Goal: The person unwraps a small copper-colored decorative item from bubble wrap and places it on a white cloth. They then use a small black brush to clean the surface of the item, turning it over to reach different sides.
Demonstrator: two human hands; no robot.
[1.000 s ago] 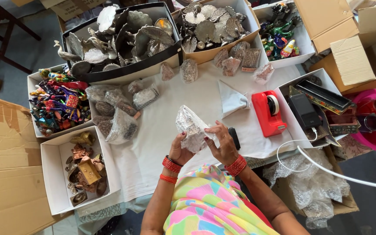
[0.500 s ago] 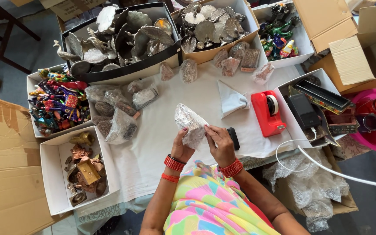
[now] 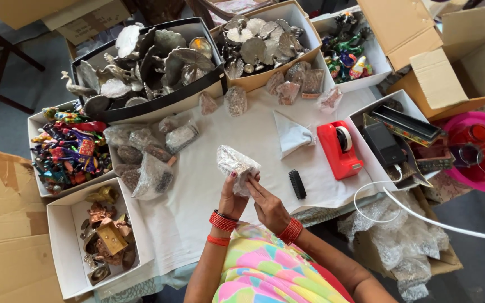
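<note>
Head view, looking down on a white cloth-covered table (image 3: pixel 209 213). Held up near the table's near edge: a small lumpy parcel swathed in clear bubble wrap (image 3: pixel 236 164), raised off the cloth, presumably so the wrap could be worked round it. Gripped from below by the left hand (image 3: pixel 232 196), fingers closed on the parcel's lower end; pinched at the right side by the right hand (image 3: pixel 268 205), fingertips on the crinkled film. Laid just right of the hands, within easy reach: a short black ribbed bar (image 3: pixel 297 184) and a glossy red plastic tape dispenser (image 3: pixel 339 148). Heaped at the left, close to their boxes: more film-wrapped bundles (image 3: pixel 144 157). Ranged along the far edge: a dark tray of dull silver metal leaf-shaped dishes (image 3: pixel 147 62). At the near left, a white cardboard box of brassy, coppery trinkets (image 3: pixel 105 238).
</note>
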